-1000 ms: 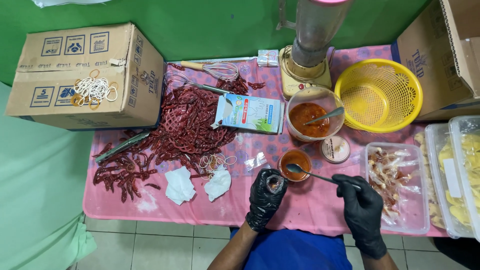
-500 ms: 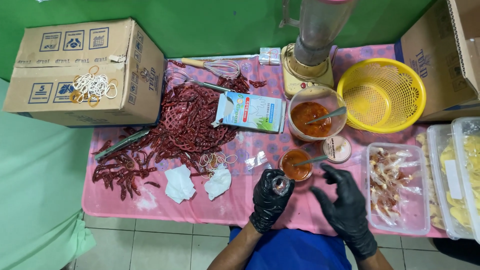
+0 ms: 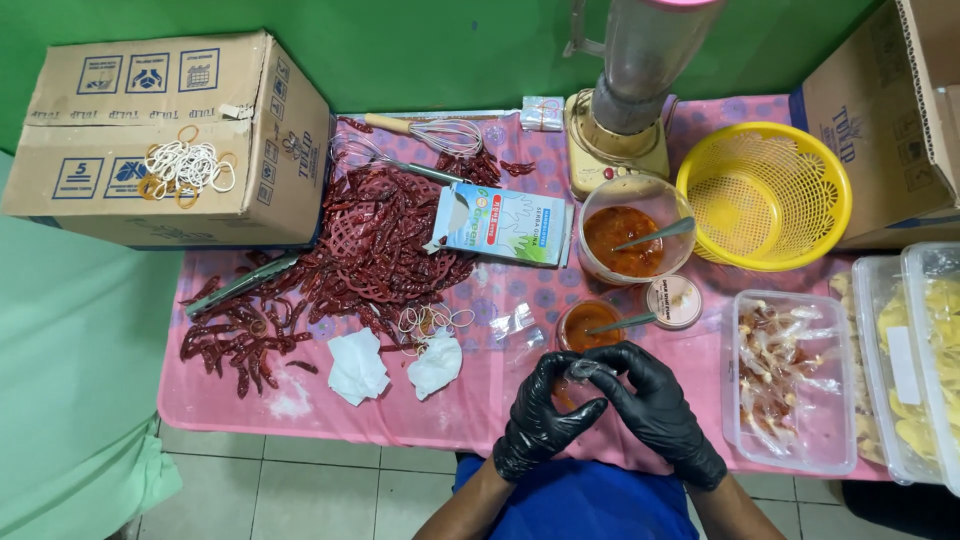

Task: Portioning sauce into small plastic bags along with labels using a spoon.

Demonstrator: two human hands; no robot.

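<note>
We pinch a small clear plastic bag between both gloved hands at the near edge of the pink table. Our left hand curls under it; our right hand closes on its top. Just beyond sits a small sauce cup with a spoon.

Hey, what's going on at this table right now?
A person in black gloves has both hands together at the near edge of the pink table. The left hand and right hand both pinch a small clear plastic bag. Just behind it stands a small cup of orange sauce with a spoon resting in it. A tub of filled bags sits to the right, dried chillies to the left.
</note>
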